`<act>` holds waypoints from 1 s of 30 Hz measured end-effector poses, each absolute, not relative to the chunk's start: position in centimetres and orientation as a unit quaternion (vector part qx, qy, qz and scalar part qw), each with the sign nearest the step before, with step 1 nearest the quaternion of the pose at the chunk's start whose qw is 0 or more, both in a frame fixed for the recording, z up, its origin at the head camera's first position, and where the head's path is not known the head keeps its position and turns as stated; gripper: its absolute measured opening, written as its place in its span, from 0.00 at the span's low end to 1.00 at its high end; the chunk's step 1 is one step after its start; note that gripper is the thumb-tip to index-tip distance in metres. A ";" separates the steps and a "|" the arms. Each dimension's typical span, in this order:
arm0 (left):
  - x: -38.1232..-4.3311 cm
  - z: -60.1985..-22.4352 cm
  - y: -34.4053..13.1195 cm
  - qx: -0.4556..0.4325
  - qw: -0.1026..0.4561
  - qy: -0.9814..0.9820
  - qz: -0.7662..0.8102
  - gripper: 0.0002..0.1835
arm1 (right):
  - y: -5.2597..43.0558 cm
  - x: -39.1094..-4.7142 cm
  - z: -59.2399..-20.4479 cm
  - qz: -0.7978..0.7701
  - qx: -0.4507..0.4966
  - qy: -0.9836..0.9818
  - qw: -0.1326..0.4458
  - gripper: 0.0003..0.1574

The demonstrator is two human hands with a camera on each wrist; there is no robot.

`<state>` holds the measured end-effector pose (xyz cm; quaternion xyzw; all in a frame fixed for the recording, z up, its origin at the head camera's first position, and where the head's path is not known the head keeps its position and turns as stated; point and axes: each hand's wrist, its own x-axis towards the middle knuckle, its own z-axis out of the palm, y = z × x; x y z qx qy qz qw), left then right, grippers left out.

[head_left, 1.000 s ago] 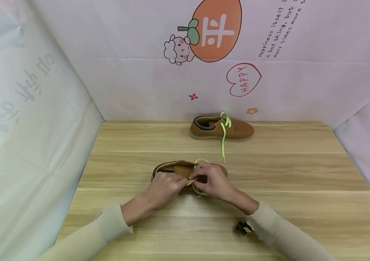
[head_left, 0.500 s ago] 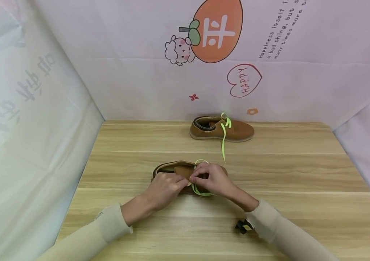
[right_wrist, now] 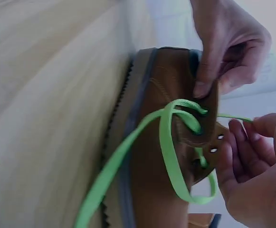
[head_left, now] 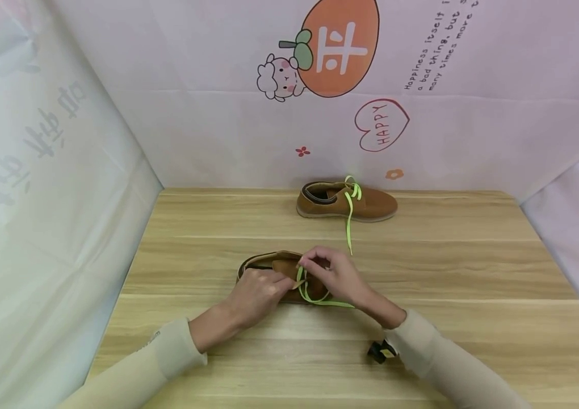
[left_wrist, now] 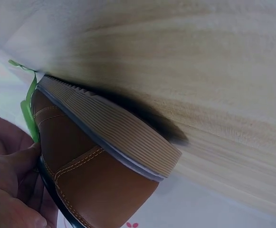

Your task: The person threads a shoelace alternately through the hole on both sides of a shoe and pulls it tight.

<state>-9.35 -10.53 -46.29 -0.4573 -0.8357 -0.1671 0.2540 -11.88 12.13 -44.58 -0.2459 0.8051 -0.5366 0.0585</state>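
Note:
A brown leather shoe [right_wrist: 159,171] lies close in front of me on the wooden table, toe to the right. My left hand [head_left: 256,296] pinches its near eyelet flap [right_wrist: 206,130] between thumb and fingers. Above the tongue [head_left: 285,268], my right hand [head_left: 339,277] pinches a bright green shoelace [right_wrist: 173,173] between thumb and index finger. In the right wrist view the lace runs through eyelets of the near flap, and a thin stretch passes from there to my right fingertips. A loose loop and a long tail hang over the shoe's near side.
A second brown shoe [head_left: 376,205] with green laces stands at the table's back edge, one lace end trailing forward. A small black object [head_left: 378,352] is at my right sleeve. Printed white cloth [head_left: 228,142] walls the table's back and sides.
My right hand has lifted slightly and drawn the lace up from the near flap. A lace tail now trails to the right below that hand. My left hand has stayed on the flap.

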 end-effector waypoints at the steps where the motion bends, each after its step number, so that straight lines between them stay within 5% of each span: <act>1: -9.4 -46.3 -10.5 -0.456 0.253 -0.836 -0.169 0.07 | 12.1 -12.0 -44.3 -0.555 -0.244 0.793 0.062 0.08; 30: -9.9 -47.1 -10.5 -0.423 0.227 -0.840 -0.253 0.05 | 13.8 -14.2 -37.8 -0.660 -0.234 0.714 0.008 0.06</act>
